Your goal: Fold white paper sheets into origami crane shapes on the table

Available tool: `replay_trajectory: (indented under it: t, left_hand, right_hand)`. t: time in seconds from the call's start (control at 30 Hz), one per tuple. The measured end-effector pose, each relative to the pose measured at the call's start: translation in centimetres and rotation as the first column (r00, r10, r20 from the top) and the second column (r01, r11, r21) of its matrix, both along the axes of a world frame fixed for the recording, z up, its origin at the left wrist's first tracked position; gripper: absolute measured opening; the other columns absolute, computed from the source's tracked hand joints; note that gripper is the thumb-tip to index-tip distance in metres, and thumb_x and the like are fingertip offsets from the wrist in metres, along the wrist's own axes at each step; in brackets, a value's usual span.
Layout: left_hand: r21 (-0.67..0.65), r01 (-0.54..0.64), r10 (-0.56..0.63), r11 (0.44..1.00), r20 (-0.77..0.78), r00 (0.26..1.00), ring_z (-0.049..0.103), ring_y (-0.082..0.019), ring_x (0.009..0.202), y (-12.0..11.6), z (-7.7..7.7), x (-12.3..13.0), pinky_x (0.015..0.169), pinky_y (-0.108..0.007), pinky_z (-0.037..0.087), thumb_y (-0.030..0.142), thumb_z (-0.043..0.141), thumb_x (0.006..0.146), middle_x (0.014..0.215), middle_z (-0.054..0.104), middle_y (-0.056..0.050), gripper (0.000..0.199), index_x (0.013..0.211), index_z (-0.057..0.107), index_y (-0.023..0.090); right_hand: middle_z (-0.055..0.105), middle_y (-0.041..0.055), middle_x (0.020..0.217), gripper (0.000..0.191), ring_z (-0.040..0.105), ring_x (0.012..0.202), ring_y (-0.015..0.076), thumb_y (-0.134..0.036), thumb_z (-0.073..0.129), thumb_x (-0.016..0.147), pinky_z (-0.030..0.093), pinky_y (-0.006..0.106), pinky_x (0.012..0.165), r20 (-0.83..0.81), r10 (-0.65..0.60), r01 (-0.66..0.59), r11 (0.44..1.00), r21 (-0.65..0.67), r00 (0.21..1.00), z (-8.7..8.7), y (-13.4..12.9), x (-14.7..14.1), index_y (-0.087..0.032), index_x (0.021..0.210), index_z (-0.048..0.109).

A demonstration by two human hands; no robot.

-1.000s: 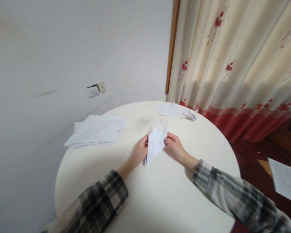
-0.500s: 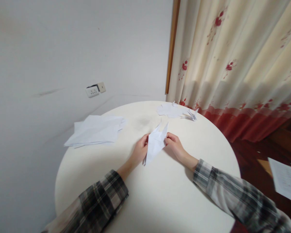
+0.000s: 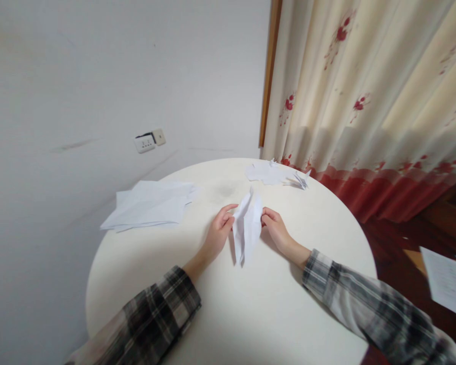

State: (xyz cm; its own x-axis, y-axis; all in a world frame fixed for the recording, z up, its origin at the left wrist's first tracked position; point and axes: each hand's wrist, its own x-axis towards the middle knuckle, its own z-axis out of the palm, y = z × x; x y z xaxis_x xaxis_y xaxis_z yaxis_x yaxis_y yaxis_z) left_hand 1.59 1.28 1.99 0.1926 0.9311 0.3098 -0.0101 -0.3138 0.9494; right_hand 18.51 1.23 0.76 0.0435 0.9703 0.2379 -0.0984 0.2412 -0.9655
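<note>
The thin paper could tear or crease off line if the left grip [image 3: 216, 236] and the right grip [image 3: 276, 229] pull unevenly, since each has only a narrow edge of the folded paper [image 3: 253, 224]. The left grip looks the likelier to slip: its thumb presses near the edge while its index finger reaches out, slightly lifted, so the gap between those 2 fingers is small but not closed. Too light a pinch there could let the layers spring apart or slide over each other; too hard a squeeze could bend the long points. The right grip is nearly closed, fingers curled in on the opposite edge. The folded paper sits between the 2 grips, above the white table [image 3: 228, 314]; whether its lower tip touches the surface I cannot tell. It is white, plain and long, standing roughly upright and narrowing to points at top and bottom, with a lengthwise crease and its sides partly spread. Left of the left grip lies a stack of loose sheets [image 3: 152, 204]. Beyond the right grip, near the far rim, are a flat white paper [image 3: 265, 174] and a small, spiky folded piece [image 3: 301, 181].
</note>
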Motion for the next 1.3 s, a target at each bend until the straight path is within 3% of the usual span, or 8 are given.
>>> replay_trajectory:
  t: [0.17, 0.37, 0.57, 0.77, 1.03, 1.17, 1.3]
  left_hand:
    - [-0.066, 0.052, -0.048, 0.996, 0.051, 0.998, 0.048, -0.011, 0.059, -0.2, 0.2, 0.1, 0.058, -0.022, 0.035, 0.028, 0.057, 0.071, 0.064, 0.055, 0.003, 0.04, 0.11, 0.053, 0.016]
    - [-0.117, 0.067, -0.057, 0.991, 0.087, 0.995, 0.053, -0.014, 0.065, -0.1, 0.2, 0.2, 0.061, -0.023, 0.038, 0.028, 0.062, 0.065, 0.067, 0.061, -0.001, 0.027, 0.089, 0.058, 0.016]
    - [-0.096, 0.088, -0.081, 0.991, 0.075, 0.994, 0.055, -0.014, 0.069, -0.1, 0.1, 0.2, 0.068, -0.024, 0.04, 0.02, 0.063, 0.062, 0.071, 0.061, 0.0, 0.024, 0.085, 0.056, 0.017]
    - [-0.111, 0.198, -0.178, 0.974, 0.167, 0.97, 0.057, -0.018, 0.084, 0.2, 0.2, 0.3, 0.077, -0.026, 0.039, 0.011, 0.06, 0.056, 0.082, 0.063, -0.001, 0.03, 0.085, 0.057, 0.017]
    - [-0.179, 0.146, -0.115, 0.973, 0.176, 0.978, 0.056, -0.016, 0.075, 1.0, -0.9, -0.2, 0.072, -0.027, 0.04, 0.012, 0.059, 0.057, 0.075, 0.062, -0.001, 0.018, 0.075, 0.06, 0.015]
    - [-0.161, 0.105, -0.074, 0.981, 0.186, 0.98, 0.055, -0.015, 0.074, 1.1, -1.0, -0.3, 0.07, -0.024, 0.04, 0.012, 0.061, 0.057, 0.076, 0.062, -0.001, 0.009, 0.066, 0.06, 0.015]
    - [-0.225, 0.081, -0.027, 0.971, 0.233, 0.972, 0.054, -0.014, 0.069, 1.0, -0.6, -0.4, 0.066, -0.023, 0.04, 0.012, 0.059, 0.056, 0.07, 0.061, -0.001, 0.008, 0.064, 0.059, 0.015]
  right_hand:
    - [0.04, -0.0057, 0.051, 0.008, 0.037, 0.052, 0.01, -0.023, 0.044, 0.06, 0.029, 0.023, 0.051, -0.015, -0.034, 0.034, 0.999, -0.034, 0.999, -0.3, 0.1, 0.1, -0.019, 0.053, 0.046]
    - [0.037, -0.0065, 0.051, 0.01, 0.033, 0.051, 0.0097, -0.024, 0.044, 0.062, 0.026, 0.023, 0.049, -0.019, -0.07, 0.07, 0.997, -0.041, 0.997, -0.4, 0.1, 0.1, -0.02, 0.053, 0.043]
    - [0.039, -0.0062, 0.053, 0.011, 0.035, 0.051, 0.0096, -0.025, 0.043, 0.065, 0.027, 0.022, 0.049, 0.032, -0.026, 0.027, 0.999, -0.041, 0.999, -0.6, 0.2, 0.1, -0.019, 0.056, 0.044]
    - [0.04, -0.0056, 0.053, 0.009, 0.036, 0.053, 0.0098, -0.022, 0.042, 0.063, 0.028, 0.022, 0.05, 0.133, 0.063, -0.06, 0.998, -0.031, 0.989, -1.1, 0.3, 0.0, -0.019, 0.055, 0.044]
    - [0.04, -0.0057, 0.05, 0.007, 0.036, 0.05, 0.0096, -0.02, 0.042, 0.061, 0.027, 0.022, 0.049, 0.108, 0.095, -0.09, 0.995, -0.054, 0.99, -1.7, 0.5, -0.1, -0.019, 0.054, 0.045]
    - [0.041, -0.0058, 0.049, 0.008, 0.037, 0.049, 0.0095, -0.019, 0.042, 0.06, 0.027, 0.022, 0.049, 0.092, 0.116, -0.112, 0.993, -0.047, 0.989, -1.4, 0.4, -0.1, -0.019, 0.054, 0.046]
    - [0.046, -0.0056, 0.051, 0.006, 0.041, 0.051, 0.0096, -0.016, 0.045, 0.058, 0.031, 0.022, 0.052, 0.045, 0.126, -0.125, 0.992, -0.026, 0.991, -0.6, 0.1, -0.2, -0.019, 0.055, 0.049]
